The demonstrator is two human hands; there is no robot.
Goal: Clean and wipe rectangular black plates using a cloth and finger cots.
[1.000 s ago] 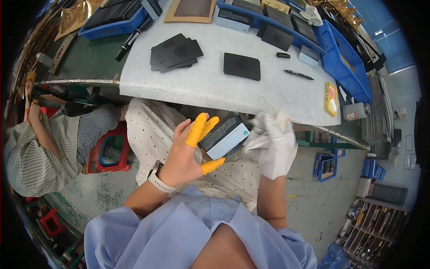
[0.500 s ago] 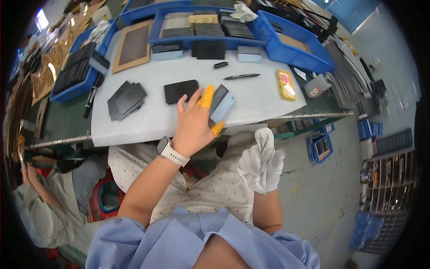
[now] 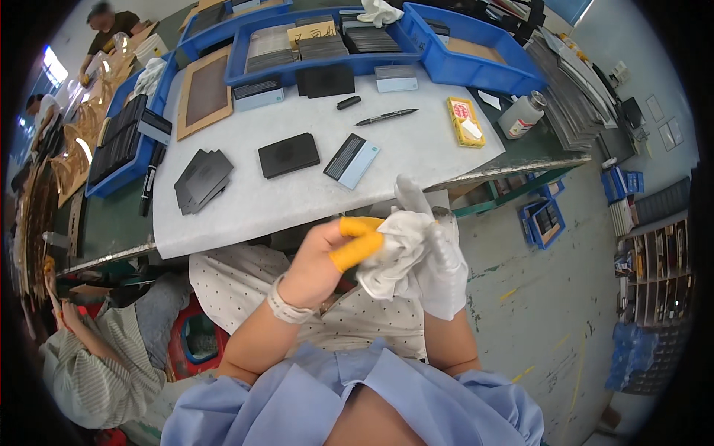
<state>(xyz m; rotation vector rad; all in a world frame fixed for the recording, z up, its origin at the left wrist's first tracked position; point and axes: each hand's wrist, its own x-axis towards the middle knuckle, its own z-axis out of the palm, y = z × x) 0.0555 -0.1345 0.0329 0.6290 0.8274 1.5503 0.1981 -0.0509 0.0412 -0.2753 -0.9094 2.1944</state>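
Observation:
My left hand, with yellow finger cots on its thumb and a finger, pinches a crumpled white cloth in front of the table edge. My right hand wears a white glove and grips the cloth from the other side, one finger pointing up. Beyond them, on the white sheet, lies a black and light-blue card-like piece. Left of it sits a small stack of black plates. Several thin black plates are fanned out farther left. Whether anything is inside the cloth is hidden.
A pen, its black cap and a yellow box lie farther back. Blue bins line the rear. A bottle stands at the right. Another person sits close on my left.
My left hand has left the black and light-blue piece, which now lies flat, and come back toward me onto the cloth. My gloved right hand has risen slightly toward the table edge.

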